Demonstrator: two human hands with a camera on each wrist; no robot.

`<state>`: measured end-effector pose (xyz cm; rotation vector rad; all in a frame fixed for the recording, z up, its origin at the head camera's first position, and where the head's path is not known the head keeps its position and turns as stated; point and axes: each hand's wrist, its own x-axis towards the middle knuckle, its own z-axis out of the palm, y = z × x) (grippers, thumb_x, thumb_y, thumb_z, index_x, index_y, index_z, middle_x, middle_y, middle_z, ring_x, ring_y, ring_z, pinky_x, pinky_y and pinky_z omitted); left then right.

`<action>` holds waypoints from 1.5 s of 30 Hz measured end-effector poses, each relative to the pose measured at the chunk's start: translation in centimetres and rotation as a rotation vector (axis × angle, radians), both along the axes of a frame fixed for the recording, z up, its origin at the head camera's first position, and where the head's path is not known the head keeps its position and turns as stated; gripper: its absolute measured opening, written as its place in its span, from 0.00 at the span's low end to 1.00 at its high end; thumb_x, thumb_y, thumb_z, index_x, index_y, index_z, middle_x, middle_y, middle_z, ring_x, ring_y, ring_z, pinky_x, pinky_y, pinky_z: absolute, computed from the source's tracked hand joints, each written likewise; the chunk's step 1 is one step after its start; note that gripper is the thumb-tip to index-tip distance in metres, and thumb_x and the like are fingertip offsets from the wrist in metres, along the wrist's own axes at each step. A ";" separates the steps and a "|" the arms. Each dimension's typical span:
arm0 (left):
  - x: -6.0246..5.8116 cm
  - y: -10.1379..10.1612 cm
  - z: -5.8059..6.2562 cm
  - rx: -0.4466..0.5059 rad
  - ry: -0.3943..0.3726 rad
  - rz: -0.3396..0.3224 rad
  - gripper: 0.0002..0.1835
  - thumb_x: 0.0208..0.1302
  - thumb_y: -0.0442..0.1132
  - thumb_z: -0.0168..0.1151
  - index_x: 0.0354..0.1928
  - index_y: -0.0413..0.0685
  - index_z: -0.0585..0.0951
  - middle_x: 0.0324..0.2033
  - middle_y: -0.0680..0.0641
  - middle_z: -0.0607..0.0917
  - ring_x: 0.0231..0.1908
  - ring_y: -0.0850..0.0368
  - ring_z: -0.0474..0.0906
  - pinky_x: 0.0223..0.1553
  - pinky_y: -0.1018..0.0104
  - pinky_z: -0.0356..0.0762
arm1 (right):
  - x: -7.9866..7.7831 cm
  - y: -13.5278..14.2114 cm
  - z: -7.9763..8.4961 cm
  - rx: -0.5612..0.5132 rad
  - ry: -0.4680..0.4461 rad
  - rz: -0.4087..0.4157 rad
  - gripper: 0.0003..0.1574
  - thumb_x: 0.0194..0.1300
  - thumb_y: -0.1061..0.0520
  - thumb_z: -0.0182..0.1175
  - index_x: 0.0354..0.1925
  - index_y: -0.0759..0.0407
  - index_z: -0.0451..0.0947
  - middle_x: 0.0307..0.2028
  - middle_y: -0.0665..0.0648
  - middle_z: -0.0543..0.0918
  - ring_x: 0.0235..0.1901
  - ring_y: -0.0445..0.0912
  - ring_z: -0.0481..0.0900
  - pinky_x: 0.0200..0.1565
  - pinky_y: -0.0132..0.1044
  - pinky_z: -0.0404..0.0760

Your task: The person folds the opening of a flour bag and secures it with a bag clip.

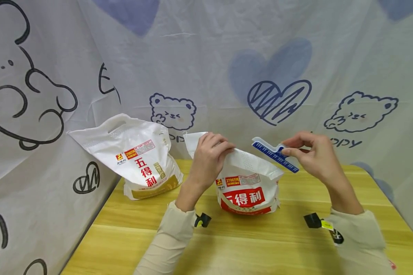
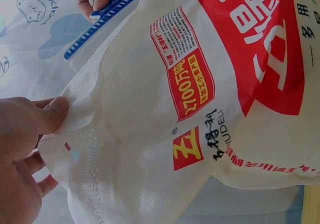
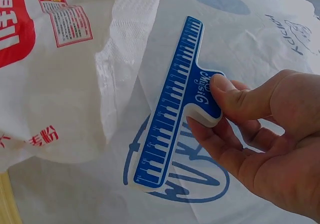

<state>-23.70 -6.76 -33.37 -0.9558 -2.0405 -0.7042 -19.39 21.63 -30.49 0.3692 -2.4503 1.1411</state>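
Note:
A white flour bag with a red label [image 1: 244, 196] stands on the wooden table, its top folded over. My left hand [image 1: 210, 156] pinches that top edge between thumb and fingers, as the left wrist view also shows [image 2: 30, 134]. To the right of the bag, my right hand [image 1: 316, 156] holds a long blue and white clip [image 1: 275, 156] by its tab. In the right wrist view the clip [image 3: 172, 104] carries a piano-key pattern and the word Music. It is apart from the bag's edge, and its jaws look closed.
Another white flour bag [image 1: 148, 160], with a gold band and a handle slot, leans at the left back of the table [image 1: 244, 244]. A printed cloth [image 1: 213, 68] with bears and hearts hangs behind and along the left side.

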 end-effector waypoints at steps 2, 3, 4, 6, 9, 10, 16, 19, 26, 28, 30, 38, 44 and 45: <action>0.0 0.0 0.0 0.006 0.002 -0.003 0.03 0.66 0.33 0.69 0.39 0.46 0.89 0.37 0.50 0.86 0.44 0.52 0.77 0.60 0.55 0.69 | -0.1 -0.1 0.0 -0.012 0.003 0.014 0.04 0.66 0.66 0.69 0.41 0.63 0.85 0.41 0.60 0.86 0.37 0.49 0.84 0.35 0.25 0.83; 0.0 0.0 0.0 0.009 0.005 -0.004 0.03 0.66 0.33 0.69 0.39 0.46 0.89 0.37 0.50 0.85 0.44 0.52 0.77 0.60 0.55 0.70 | -0.2 -0.2 0.0 -0.016 0.002 0.019 0.04 0.66 0.66 0.69 0.40 0.63 0.85 0.40 0.60 0.86 0.36 0.48 0.84 0.35 0.26 0.83; -0.1 0.0 0.0 0.012 0.007 -0.007 0.03 0.66 0.33 0.69 0.39 0.45 0.89 0.36 0.50 0.85 0.43 0.52 0.77 0.59 0.55 0.70 | -0.2 -0.3 0.0 -0.020 0.002 0.024 0.04 0.66 0.66 0.69 0.40 0.63 0.85 0.40 0.60 0.86 0.36 0.47 0.84 0.34 0.26 0.83; -0.1 0.0 0.0 0.016 0.011 -0.010 0.03 0.66 0.32 0.69 0.38 0.45 0.89 0.36 0.50 0.85 0.43 0.52 0.77 0.59 0.55 0.70 | -0.3 -0.4 -0.1 -0.022 0.003 0.031 0.04 0.65 0.66 0.69 0.40 0.64 0.85 0.40 0.60 0.86 0.35 0.46 0.84 0.34 0.26 0.83; -0.1 0.0 0.0 0.021 0.012 -0.013 0.03 0.66 0.32 0.69 0.38 0.45 0.89 0.36 0.50 0.85 0.43 0.52 0.77 0.59 0.55 0.70 | -0.4 -0.6 -0.2 -0.024 0.001 0.038 0.04 0.65 0.66 0.69 0.40 0.64 0.85 0.39 0.60 0.86 0.35 0.48 0.85 0.34 0.27 0.83; -0.1 0.0 0.0 0.021 0.011 -0.014 0.03 0.66 0.32 0.69 0.38 0.45 0.89 0.36 0.50 0.85 0.43 0.52 0.77 0.59 0.55 0.70 | -0.4 -0.7 -0.2 -0.024 0.000 0.040 0.04 0.65 0.66 0.69 0.40 0.64 0.85 0.39 0.61 0.87 0.35 0.49 0.85 0.34 0.27 0.83; -0.1 0.0 0.1 0.029 0.001 -0.015 0.02 0.66 0.32 0.69 0.38 0.44 0.89 0.35 0.50 0.85 0.42 0.52 0.77 0.59 0.55 0.70 | -0.6 -1.1 -0.3 -0.032 -0.031 0.056 0.04 0.66 0.66 0.68 0.41 0.63 0.85 0.40 0.61 0.86 0.36 0.55 0.84 0.34 0.29 0.84; -0.1 0.1 0.1 0.033 -0.003 -0.016 0.02 0.67 0.32 0.69 0.38 0.44 0.89 0.35 0.50 0.85 0.42 0.52 0.77 0.59 0.55 0.70 | -0.8 -1.2 -0.5 -0.032 -0.035 0.069 0.04 0.66 0.67 0.68 0.40 0.63 0.85 0.40 0.60 0.85 0.36 0.54 0.85 0.33 0.30 0.85; -0.1 0.2 0.1 0.042 -0.006 -0.018 0.02 0.67 0.32 0.68 0.36 0.44 0.89 0.34 0.50 0.85 0.41 0.52 0.77 0.58 0.55 0.70 | -1.0 -1.5 -0.8 -0.032 -0.038 0.104 0.04 0.65 0.66 0.69 0.40 0.62 0.86 0.40 0.59 0.87 0.38 0.53 0.85 0.36 0.29 0.84; -0.1 0.2 0.1 0.049 0.001 -0.021 0.02 0.66 0.32 0.69 0.36 0.44 0.88 0.33 0.50 0.86 0.41 0.52 0.78 0.57 0.55 0.71 | -1.1 -1.7 -0.8 -0.037 -0.039 0.109 0.05 0.64 0.66 0.70 0.40 0.62 0.86 0.40 0.60 0.87 0.38 0.53 0.85 0.37 0.28 0.84; -0.2 0.2 0.1 0.055 0.005 -0.022 0.02 0.66 0.32 0.69 0.36 0.44 0.88 0.33 0.50 0.86 0.41 0.52 0.78 0.57 0.55 0.71 | -1.1 -1.8 -0.7 -0.045 -0.041 0.115 0.05 0.64 0.66 0.70 0.39 0.62 0.86 0.40 0.60 0.87 0.38 0.53 0.85 0.37 0.28 0.84; -0.4 0.2 0.0 0.088 0.002 -0.035 0.02 0.66 0.32 0.69 0.36 0.44 0.89 0.33 0.50 0.86 0.40 0.52 0.78 0.57 0.56 0.71 | -1.1 -2.5 -0.6 -0.048 -0.042 0.133 0.04 0.64 0.66 0.70 0.39 0.62 0.86 0.40 0.59 0.86 0.38 0.53 0.85 0.37 0.29 0.84; -0.4 0.2 -0.1 0.109 0.019 -0.034 0.02 0.65 0.31 0.70 0.34 0.43 0.89 0.32 0.49 0.87 0.38 0.53 0.79 0.54 0.57 0.73 | -1.2 -2.9 -0.6 -0.044 -0.046 0.155 0.04 0.64 0.67 0.70 0.38 0.62 0.86 0.39 0.59 0.85 0.39 0.52 0.85 0.39 0.29 0.84; -0.4 0.1 -0.1 0.113 0.023 -0.032 0.02 0.64 0.31 0.70 0.34 0.43 0.89 0.32 0.49 0.87 0.38 0.53 0.79 0.54 0.58 0.74 | -1.2 -3.0 -0.6 -0.040 -0.047 0.155 0.04 0.64 0.68 0.70 0.39 0.62 0.86 0.39 0.59 0.85 0.39 0.52 0.85 0.40 0.29 0.84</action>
